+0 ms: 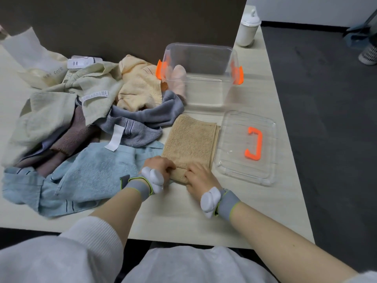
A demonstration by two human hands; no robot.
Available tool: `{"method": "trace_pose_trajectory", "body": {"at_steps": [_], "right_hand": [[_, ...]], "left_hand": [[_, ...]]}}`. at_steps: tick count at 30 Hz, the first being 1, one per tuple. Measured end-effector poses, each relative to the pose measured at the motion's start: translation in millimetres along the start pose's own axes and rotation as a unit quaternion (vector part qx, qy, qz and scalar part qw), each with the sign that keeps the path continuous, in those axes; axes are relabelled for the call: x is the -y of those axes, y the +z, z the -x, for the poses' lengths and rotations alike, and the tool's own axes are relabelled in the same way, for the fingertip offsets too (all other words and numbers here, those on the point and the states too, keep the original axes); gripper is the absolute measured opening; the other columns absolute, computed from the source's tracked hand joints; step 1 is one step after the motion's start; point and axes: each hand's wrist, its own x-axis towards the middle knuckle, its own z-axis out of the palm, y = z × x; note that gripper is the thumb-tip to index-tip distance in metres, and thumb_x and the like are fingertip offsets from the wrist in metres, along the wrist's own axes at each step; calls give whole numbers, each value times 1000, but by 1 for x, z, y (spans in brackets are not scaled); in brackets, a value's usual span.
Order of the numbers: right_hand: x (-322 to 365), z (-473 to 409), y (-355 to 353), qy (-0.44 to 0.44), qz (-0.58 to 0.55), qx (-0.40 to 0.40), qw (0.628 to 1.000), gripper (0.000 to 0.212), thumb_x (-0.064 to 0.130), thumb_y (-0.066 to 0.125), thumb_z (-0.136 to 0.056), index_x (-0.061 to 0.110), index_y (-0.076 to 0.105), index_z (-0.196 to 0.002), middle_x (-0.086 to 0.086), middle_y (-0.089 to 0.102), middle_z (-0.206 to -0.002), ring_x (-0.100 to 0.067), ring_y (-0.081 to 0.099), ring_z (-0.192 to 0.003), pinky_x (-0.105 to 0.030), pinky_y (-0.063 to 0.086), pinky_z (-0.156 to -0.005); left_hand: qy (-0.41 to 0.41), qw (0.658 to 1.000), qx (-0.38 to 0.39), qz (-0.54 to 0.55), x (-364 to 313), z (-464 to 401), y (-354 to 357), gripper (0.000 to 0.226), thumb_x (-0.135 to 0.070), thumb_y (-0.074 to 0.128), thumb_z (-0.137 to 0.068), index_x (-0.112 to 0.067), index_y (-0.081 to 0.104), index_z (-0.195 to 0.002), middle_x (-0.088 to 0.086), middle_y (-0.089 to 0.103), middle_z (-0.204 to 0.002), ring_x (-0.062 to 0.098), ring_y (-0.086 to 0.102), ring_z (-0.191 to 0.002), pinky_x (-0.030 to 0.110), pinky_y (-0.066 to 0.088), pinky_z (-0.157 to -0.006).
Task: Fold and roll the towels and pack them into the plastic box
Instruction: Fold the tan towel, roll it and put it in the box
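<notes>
Curling their fingers on the near short edge of the tan towel [190,140], the left hand [161,165] and right hand [199,175] pinch it side by side; its long axis runs away toward the plastic box [204,58], so I judge the roll goes forward.

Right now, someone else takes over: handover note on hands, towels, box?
Left hand and right hand: both grip the near edge of the folded tan terry towel, starting the roll.
Clear plastic box with orange latches: open, far side of the table, one rolled pink towel inside at its left end.
Clear lid with orange handle: lying right of the tan towel.
Done: one towel packed, tan one folded.
Left: roll and pack the tan towel, then the loose pile of cream, grey, brown, peach and light blue towels on the left.
</notes>
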Motion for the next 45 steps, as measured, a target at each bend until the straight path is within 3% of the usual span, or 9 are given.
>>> {"method": "trace_pose_trajectory", "body": {"at_steps": [8, 11, 15, 19, 24, 29, 38, 42, 45], "right_hand": [[-18, -40, -39, 226, -228, 167, 932, 26, 8, 58, -85, 10, 70, -108, -5, 66, -101, -18, 57, -96, -21, 42, -79], [-12, -32, -32, 140, -115, 86, 980, 25, 3, 53, -84, 4, 69, -104, -13, 66, -109, -28, 60, -102, -27, 46, -84], [-6, -19, -15, 22, -14, -9, 1000, 28, -3, 77, -42, 5, 67, -67, -9, 61, -67, -26, 63, -60, -22, 52, -53], [-15, -51, -42, 163, -163, 141, 963, 26, 4, 52, -87, 6, 68, -108, -8, 56, -86, -16, 46, -83, -20, 31, -62], [-21, -66, -41, 272, -201, 130, 932, 32, -1, 51, -87, 2, 64, -116, -12, 61, -127, -24, 56, -116, -23, 44, -91], [1, -33, -16, 109, -32, 5, 993, 20, 3, 65, -52, 6, 65, -72, -8, 63, -80, -28, 64, -70, -27, 54, -57], [-27, -87, -51, 329, -240, 110, 907, 37, -5, 51, -85, 8, 68, -115, -12, 65, -122, -25, 60, -108, -22, 44, -84], [-14, -77, -39, 261, -108, 46, 958, 35, 11, 45, -87, 3, 64, -115, -15, 59, -122, -29, 53, -115, -28, 41, -95], [-5, -59, -27, 192, -12, -11, 981, 28, 9, 59, -58, 8, 69, -84, -8, 64, -85, -27, 64, -79, -24, 55, -70]], "left_hand": [[49, 993, -93, 59, 0, 9, 16, 44, -39, 56, -64, -12, 74, -94, 9, 70, -91, 31, 66, -93, 41, 44, -86], [18, 996, -42, 73, -9, 3, 0, 49, -40, 46, -76, -16, 68, -113, 8, 67, -111, 27, 60, -111, 34, 41, -95], [-14, 998, 19, 60, -13, -22, -22, 40, -14, 48, -88, -25, 59, -124, 1, 62, -127, 23, 54, -121, 26, 40, -100], [25, 988, -90, 125, -6, -25, -19, 43, -30, 45, -70, -16, 71, -102, 5, 65, -110, 29, 62, -101, 37, 48, -87], [130, 985, -98, 58, 12, -32, -9, 36, -32, 39, -61, -16, 72, -65, 1, 67, -66, 29, 66, -61, 37, 52, -55], [80, 994, 3, 69, 4, -51, -24, 43, -32, 40, -85, -16, 67, -114, 3, 64, -117, 24, 50, -117, 25, 34, -95], [134, 983, -27, 126, 24, -56, -18, 44, -33, 43, -64, -9, 75, -85, 8, 68, -84, 34, 66, -75, 46, 56, -67], [103, 988, 2, 112, 19, -63, -28, 45, -27, 41, -82, -13, 64, -119, 8, 65, -116, 28, 57, -112, 35, 43, -98], [53, 989, 50, 130, 15, -77, -37, 46, -36, 32, -91, -19, 57, -126, 3, 60, -129, 24, 53, -121, 29, 40, -100]]}}
